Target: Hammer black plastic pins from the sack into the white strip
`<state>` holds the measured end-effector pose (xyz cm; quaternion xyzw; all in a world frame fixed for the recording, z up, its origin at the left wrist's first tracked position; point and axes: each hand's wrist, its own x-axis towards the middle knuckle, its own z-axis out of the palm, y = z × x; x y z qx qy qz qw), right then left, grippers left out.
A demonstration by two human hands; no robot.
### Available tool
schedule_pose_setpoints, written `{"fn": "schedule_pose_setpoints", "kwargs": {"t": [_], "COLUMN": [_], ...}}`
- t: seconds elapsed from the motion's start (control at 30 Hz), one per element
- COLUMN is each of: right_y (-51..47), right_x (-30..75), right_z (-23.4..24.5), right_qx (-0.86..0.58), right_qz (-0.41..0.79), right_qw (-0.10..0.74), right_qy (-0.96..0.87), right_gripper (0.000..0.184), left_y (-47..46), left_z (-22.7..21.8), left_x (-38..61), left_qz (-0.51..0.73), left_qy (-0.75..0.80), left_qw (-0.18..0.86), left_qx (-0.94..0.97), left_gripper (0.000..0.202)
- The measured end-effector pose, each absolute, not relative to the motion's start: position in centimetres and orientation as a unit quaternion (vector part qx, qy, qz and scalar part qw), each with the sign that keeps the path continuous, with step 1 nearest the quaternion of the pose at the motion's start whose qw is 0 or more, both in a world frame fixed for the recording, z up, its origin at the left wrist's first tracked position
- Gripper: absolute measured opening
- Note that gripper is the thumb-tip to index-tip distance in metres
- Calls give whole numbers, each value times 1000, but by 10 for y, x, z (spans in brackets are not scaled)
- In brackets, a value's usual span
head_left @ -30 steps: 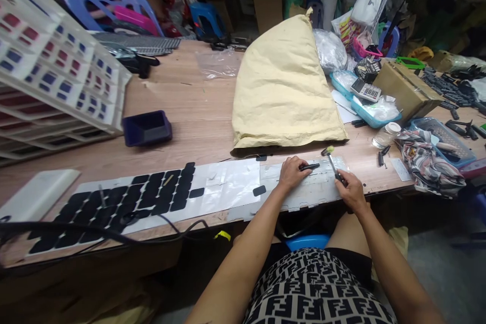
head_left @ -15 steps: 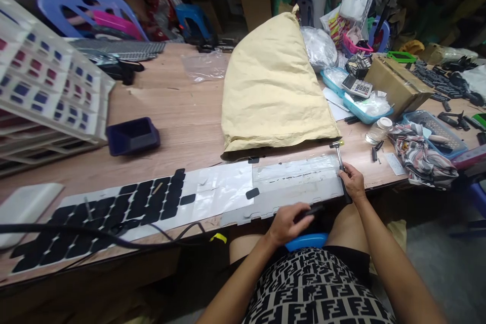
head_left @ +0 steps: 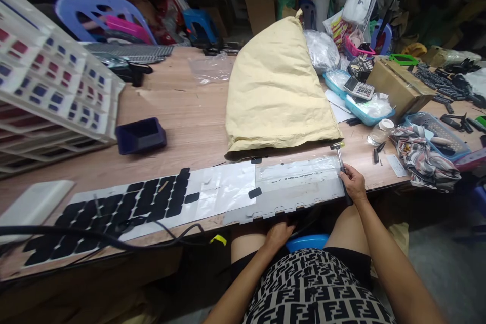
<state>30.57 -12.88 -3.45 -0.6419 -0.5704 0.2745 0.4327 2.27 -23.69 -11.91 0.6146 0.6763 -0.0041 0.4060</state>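
Observation:
My right hand (head_left: 354, 183) is closed round the dark handle of a small hammer (head_left: 340, 157), whose head points away from me at the right end of a grey-white sheet (head_left: 299, 185). Below the table's front edge, my left hand (head_left: 279, 235) is lowered over my lap. Its fingers are mostly hidden in shadow there, and I cannot see whether they hold anything. Left of the sheet lies white backing paper (head_left: 222, 190) with rows of black rounded pads (head_left: 146, 201). A loose black pad (head_left: 254, 193) rests where paper and sheet meet.
A large cream sack (head_left: 281, 86) stands behind the sheet. A purple tray (head_left: 140, 135) and white crate (head_left: 56, 76) are to the left, with a black cable (head_left: 76, 233) in front. A jar (head_left: 380, 131), cloth (head_left: 425, 157) and blue basket (head_left: 455, 136) stand at right.
My left hand, which had a dark object at its fingers above the table edge, has dropped below that edge. My right hand stays on the hammer. The view has shifted slightly.

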Motion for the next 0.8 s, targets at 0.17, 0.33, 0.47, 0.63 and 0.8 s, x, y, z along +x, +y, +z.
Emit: {"fn": "schedule_pose_setpoints", "kwargs": {"t": [0.17,0.33,0.47,0.63,0.8], "right_y": [-128,-127,-128,-130,-131], "right_x": [303,300,301,302,302], "right_z": [-37,-37,-36,-36,-38], "right_qx": [-645,-646,-637,-627,-638], "right_qz": [287,302,320,328,306], "right_qw": [448,495,509,500,484], "right_qy": [-548,-496,-483,-498,-515], "right_gripper": [44,49,50,49,46], "left_y": [-232,-153,-64,9,56], "left_z": [-55,-3,-7,-8,9], "left_x": [31,55,74,93,131], "left_qz": [93,236,223,204,241], "left_qy": [517,514,633,664,654], "left_qw": [537,471,301,187,139], "left_qx": [660,677,677,695,704], "left_gripper": [21,43,18,30,27]}}
